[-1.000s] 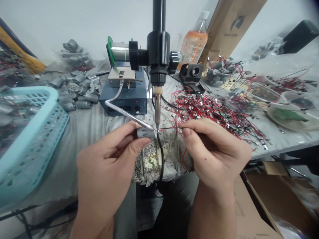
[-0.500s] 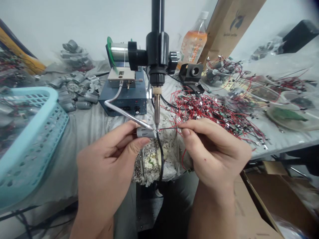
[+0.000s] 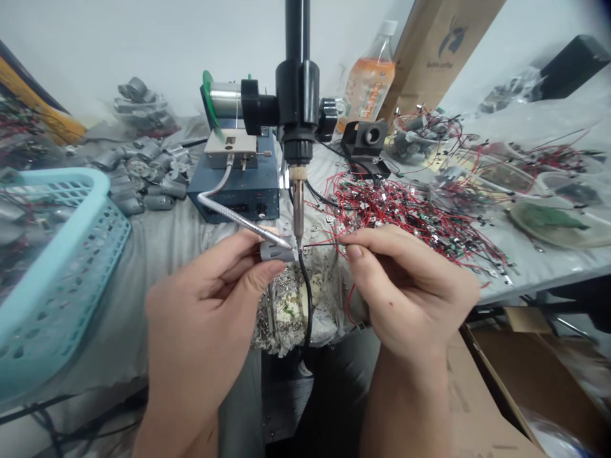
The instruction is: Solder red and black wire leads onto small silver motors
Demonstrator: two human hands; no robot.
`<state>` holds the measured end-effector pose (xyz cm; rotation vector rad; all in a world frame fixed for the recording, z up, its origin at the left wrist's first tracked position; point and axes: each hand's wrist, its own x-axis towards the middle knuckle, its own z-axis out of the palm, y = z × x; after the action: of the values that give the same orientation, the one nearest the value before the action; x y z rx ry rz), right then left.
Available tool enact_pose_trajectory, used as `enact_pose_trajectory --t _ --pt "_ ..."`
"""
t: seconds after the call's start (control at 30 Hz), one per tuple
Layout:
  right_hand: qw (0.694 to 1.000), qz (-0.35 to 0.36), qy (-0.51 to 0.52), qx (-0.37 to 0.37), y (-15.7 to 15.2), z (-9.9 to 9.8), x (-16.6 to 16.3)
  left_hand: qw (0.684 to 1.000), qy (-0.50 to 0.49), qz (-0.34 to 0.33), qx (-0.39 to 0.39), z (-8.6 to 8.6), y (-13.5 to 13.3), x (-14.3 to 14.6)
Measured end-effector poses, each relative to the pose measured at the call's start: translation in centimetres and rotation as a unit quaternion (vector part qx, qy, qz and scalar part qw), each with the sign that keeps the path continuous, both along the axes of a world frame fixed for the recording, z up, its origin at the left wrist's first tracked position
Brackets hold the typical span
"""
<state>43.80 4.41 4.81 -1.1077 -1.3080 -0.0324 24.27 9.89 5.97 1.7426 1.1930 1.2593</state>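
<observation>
My left hand (image 3: 210, 305) pinches a small grey cylindrical motor (image 3: 277, 251) between thumb and fingers, its end facing right. Above that end, a soldering iron (image 3: 298, 213) clamped upright points its tip down at the motor's edge. A silvery solder feed tube (image 3: 248, 222) slants in from the left to the same spot. My right hand (image 3: 405, 286) grips thin wires, with a black wire (image 3: 322, 244) stretched left toward the iron tip. A red wire loop (image 3: 350, 305) hangs below this hand. Whether the wire touches the motor's terminal is too small to tell.
A blue solder feeder box (image 3: 233, 197) with a solder spool (image 3: 224, 98) stands behind. Grey motors (image 3: 153, 165) are piled at left, near a light-blue basket (image 3: 95, 191). Red and black wires (image 3: 382, 210) heap at right. Behind stands an orange drink bottle (image 3: 370, 83).
The whole view has shifted very slightly. Both hands keep their hold on the motor and wires near the iron tip, with hardly any movement.
</observation>
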Motion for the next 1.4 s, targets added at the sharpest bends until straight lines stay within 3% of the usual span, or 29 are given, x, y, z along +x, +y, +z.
enact_pose_trajectory --t 0.7,1.1,1.4 --pt "1.0 0.0 -0.001 -0.003 0.0 0.1 -0.1 1.0 0.0 0.001 -0.01 0.5 0.1 0.4" --pt "1.0 -0.029 0.01 0.0 -0.1 -0.1 0.0 0.998 -0.014 -0.047 -0.044 2.4 0.4 0.3" --pt "0.999 -0.031 0.008 -0.004 -0.1 0.3 0.0 0.994 -0.056 -0.071 -0.068 2.5 0.5 0.5"
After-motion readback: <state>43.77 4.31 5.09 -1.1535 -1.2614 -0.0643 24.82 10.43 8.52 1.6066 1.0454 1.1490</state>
